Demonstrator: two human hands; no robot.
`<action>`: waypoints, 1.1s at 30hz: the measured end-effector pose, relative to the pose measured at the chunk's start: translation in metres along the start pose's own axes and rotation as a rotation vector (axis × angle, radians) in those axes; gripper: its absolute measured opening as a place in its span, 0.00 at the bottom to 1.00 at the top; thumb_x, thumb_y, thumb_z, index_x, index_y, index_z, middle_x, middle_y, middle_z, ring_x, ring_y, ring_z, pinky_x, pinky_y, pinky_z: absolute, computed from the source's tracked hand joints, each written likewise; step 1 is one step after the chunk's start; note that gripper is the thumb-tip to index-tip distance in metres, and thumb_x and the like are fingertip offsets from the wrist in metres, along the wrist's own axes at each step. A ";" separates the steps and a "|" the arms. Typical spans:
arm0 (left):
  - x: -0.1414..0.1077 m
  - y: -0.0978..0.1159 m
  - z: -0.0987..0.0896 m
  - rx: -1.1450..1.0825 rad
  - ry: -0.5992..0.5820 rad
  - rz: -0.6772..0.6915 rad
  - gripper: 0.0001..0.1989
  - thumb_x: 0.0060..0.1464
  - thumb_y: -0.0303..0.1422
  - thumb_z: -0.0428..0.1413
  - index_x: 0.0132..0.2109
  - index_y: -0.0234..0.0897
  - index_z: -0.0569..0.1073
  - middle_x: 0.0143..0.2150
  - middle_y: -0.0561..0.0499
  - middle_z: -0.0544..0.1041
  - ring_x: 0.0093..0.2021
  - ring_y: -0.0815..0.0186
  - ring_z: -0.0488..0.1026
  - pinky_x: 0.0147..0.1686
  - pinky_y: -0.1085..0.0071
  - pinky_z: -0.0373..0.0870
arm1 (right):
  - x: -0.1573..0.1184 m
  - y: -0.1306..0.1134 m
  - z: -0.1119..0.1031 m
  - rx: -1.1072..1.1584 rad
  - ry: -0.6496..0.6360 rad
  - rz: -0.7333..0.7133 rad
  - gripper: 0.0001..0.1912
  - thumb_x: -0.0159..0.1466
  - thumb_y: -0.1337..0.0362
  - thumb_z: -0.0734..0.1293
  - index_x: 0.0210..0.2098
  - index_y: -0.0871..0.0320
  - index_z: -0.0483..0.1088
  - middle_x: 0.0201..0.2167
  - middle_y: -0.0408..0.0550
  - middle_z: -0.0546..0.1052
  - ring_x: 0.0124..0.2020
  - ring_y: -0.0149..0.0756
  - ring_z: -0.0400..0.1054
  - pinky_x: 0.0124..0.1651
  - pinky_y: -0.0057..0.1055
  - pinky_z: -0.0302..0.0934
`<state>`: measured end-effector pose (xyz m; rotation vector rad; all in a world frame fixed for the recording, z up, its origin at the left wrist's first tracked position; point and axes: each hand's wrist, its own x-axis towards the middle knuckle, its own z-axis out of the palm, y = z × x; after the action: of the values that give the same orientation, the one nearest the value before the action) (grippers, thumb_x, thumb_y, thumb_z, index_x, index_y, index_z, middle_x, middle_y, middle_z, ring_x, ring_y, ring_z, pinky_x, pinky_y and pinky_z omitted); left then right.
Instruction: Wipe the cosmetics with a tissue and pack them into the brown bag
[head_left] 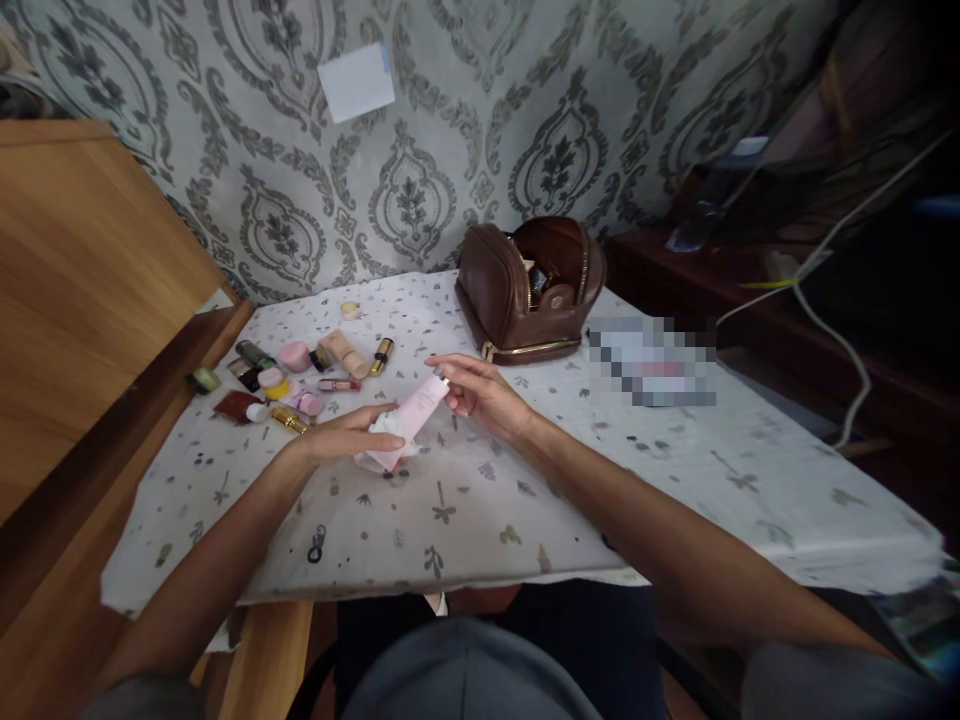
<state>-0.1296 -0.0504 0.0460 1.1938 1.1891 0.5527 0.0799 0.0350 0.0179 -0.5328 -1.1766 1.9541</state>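
Note:
A pale pink tube (420,408) is held tilted above the patterned tablecloth, its capped end up and to the right. My left hand (349,435) is closed round its lower end, with a crumpled white tissue (375,460) between the fingers and the tube. The fingers of my right hand (484,395) pinch the tube's upper end by the cap. Left of the hands lie several cosmetics, among them a beige tube (343,353), a black and gold lipstick (382,356), a pink lip gloss (339,385) and a gold tube (289,419).
An open brown leather bag (517,300) stands at the back of the table (480,520) against the wall, with small items inside. To its right lies a blurred-out flat object (652,362). A wooden panel (90,290) borders the left side; a white cable hangs at the right.

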 end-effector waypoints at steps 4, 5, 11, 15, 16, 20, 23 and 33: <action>0.014 0.023 0.010 0.211 -0.022 0.117 0.20 0.47 0.36 0.64 0.47 0.34 0.74 0.40 0.48 0.79 0.38 0.63 0.75 0.37 0.70 0.70 | -0.003 0.008 0.005 -0.110 -0.009 -0.040 0.20 0.49 0.52 0.77 0.35 0.59 0.77 0.21 0.37 0.72 0.16 0.22 0.60 0.16 0.21 0.51; 0.020 0.028 0.015 0.242 -0.048 0.170 0.18 0.47 0.36 0.64 0.45 0.34 0.75 0.40 0.48 0.79 0.40 0.62 0.75 0.39 0.70 0.70 | -0.004 0.010 0.007 -0.146 -0.004 -0.046 0.19 0.49 0.52 0.77 0.33 0.59 0.76 0.20 0.37 0.72 0.16 0.22 0.60 0.16 0.22 0.51; 0.038 0.023 0.028 0.263 -0.031 0.300 0.14 0.50 0.35 0.61 0.44 0.34 0.74 0.40 0.49 0.77 0.40 0.63 0.73 0.38 0.71 0.69 | -0.004 0.012 0.008 -0.243 0.120 -0.102 0.22 0.48 0.47 0.76 0.24 0.60 0.71 0.14 0.37 0.69 0.13 0.24 0.59 0.16 0.23 0.50; 0.019 0.002 0.022 0.422 0.129 0.140 0.19 0.48 0.37 0.63 0.46 0.37 0.70 0.36 0.53 0.72 0.35 0.65 0.69 0.32 0.72 0.64 | 0.003 0.007 0.002 -0.184 0.297 -0.127 0.26 0.46 0.45 0.77 0.19 0.58 0.65 0.11 0.35 0.64 0.12 0.22 0.55 0.14 0.22 0.45; 0.014 -0.001 0.020 0.449 0.145 0.118 0.20 0.48 0.38 0.63 0.46 0.37 0.69 0.35 0.54 0.71 0.34 0.65 0.68 0.31 0.72 0.63 | 0.004 0.006 0.000 -0.163 0.325 -0.115 0.26 0.45 0.45 0.77 0.18 0.58 0.63 0.11 0.35 0.63 0.12 0.21 0.55 0.14 0.22 0.44; 0.005 -0.005 0.014 0.453 0.144 0.119 0.20 0.50 0.39 0.62 0.48 0.38 0.69 0.35 0.54 0.70 0.34 0.64 0.68 0.30 0.72 0.63 | 0.003 0.001 -0.001 -0.065 0.236 -0.043 0.23 0.45 0.49 0.78 0.24 0.59 0.68 0.15 0.35 0.67 0.13 0.21 0.57 0.15 0.21 0.46; 0.012 -0.001 0.012 0.403 0.148 0.068 0.23 0.49 0.38 0.61 0.51 0.38 0.68 0.35 0.54 0.70 0.33 0.64 0.69 0.31 0.71 0.64 | 0.001 -0.003 0.001 0.006 0.111 -0.048 0.23 0.47 0.53 0.78 0.38 0.58 0.75 0.21 0.36 0.72 0.17 0.22 0.62 0.18 0.21 0.53; 0.048 0.031 0.046 0.566 0.375 0.390 0.22 0.50 0.33 0.54 0.54 0.38 0.66 0.40 0.50 0.76 0.41 0.59 0.72 0.41 0.66 0.66 | 0.000 0.004 0.003 -0.159 0.242 -0.178 0.25 0.42 0.47 0.78 0.26 0.58 0.69 0.19 0.35 0.69 0.13 0.20 0.53 0.15 0.23 0.45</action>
<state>-0.0642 -0.0184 0.0511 1.8889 1.4960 0.7848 0.0757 0.0323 0.0159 -0.7013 -1.1859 1.6050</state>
